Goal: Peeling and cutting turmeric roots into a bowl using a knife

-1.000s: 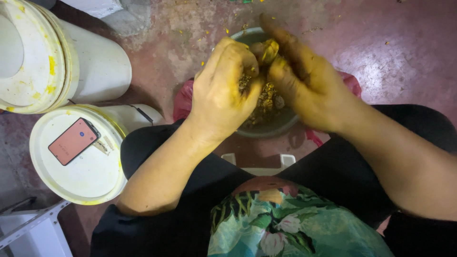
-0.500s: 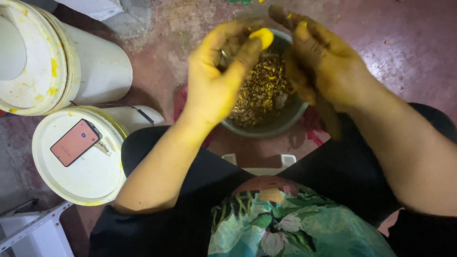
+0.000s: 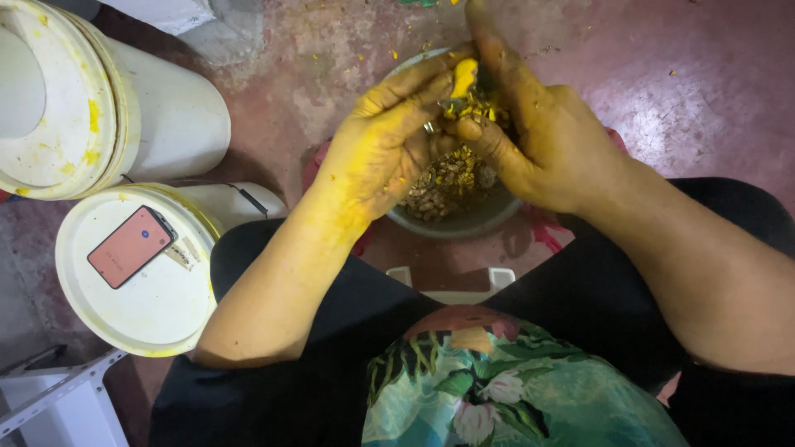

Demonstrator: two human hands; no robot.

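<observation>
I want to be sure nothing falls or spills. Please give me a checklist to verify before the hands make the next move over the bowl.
1. Yellow piece is pinched between left hand and right hand: ok.
2. Hands are above the grey bowl, so scraps drop inside: ok.
3. Bowl has room left for more scraps: ok.
4. Small metal tool seems to be between the fingers; which hand grips it: cannot tell.
5. Phone lies flat on the white bucket lid, away from the hands: ok.
6. Floor is free of yellow crumbs: not ok.
</observation>
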